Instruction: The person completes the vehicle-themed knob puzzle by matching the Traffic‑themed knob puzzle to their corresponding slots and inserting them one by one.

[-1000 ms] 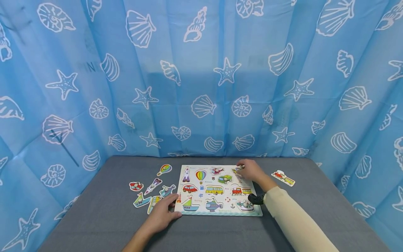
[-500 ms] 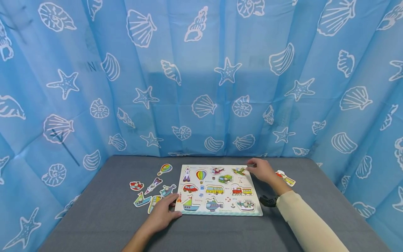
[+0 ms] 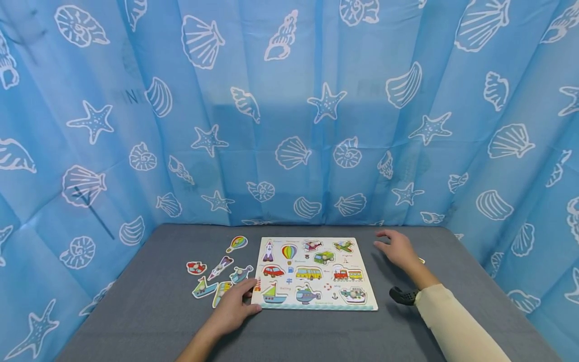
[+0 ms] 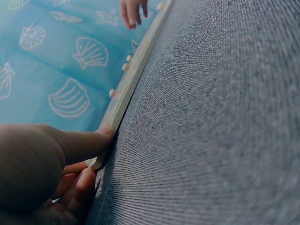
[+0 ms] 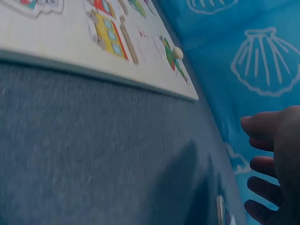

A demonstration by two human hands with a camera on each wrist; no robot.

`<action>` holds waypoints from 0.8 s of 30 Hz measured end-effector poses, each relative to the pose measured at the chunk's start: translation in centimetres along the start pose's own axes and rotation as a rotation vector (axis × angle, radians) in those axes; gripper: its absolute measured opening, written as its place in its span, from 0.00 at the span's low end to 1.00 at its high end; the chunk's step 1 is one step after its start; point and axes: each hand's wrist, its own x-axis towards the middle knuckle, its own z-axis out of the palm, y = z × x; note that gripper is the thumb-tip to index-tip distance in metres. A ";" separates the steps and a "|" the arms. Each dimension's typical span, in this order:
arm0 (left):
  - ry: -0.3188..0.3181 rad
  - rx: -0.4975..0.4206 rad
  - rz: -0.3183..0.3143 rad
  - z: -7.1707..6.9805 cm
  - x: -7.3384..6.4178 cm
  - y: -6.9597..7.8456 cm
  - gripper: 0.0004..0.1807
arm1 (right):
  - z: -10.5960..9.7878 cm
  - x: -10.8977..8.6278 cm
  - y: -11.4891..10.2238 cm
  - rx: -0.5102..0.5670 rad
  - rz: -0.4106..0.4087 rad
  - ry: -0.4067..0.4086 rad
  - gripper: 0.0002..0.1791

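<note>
A white wooden puzzle board (image 3: 312, 275) with pictures of vehicles lies flat on the table. At its near left corner my left hand (image 3: 232, 307) pinches the edge, the thumb (image 4: 89, 145) on the front side and the fingers curled round the corner. Off the board's right side, my right hand (image 3: 398, 249) hovers over the cloth with loosely spread fingers and nothing between them. The green airplane piece (image 5: 172, 55) sits in the board's far right corner, its round knob upright. Most of the train piece (image 3: 422, 260) is hidden behind the right hand and forearm.
Left of the board lie loose pieces: a balloon (image 3: 236, 244), a red car (image 3: 196, 267), a rocket (image 3: 220, 267), a sailboat (image 3: 203, 287), a submarine (image 3: 241, 273) and a bus (image 3: 220, 292) partly behind the left hand. A blue shell-print curtain (image 3: 289, 151) surrounds the grey table (image 3: 298, 337).
My right hand has let go of the airplane piece in the board's far right corner and moved right, off the board, over the train piece. The left hand has stayed put.
</note>
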 end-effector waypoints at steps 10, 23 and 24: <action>-0.012 0.002 -0.028 0.0 0.0 0.2 0.35 | -1.0 -1.9 2.6 0.003 0.073 0.039 0.22; 0.003 0.006 -0.010 0.1 0.0 0.0 0.35 | -1.9 -3.9 5.1 -0.046 0.145 0.055 0.18; 0.005 0.007 -0.009 0.1 0.0 0.1 0.34 | -2.0 -3.9 5.2 -0.051 0.149 0.052 0.18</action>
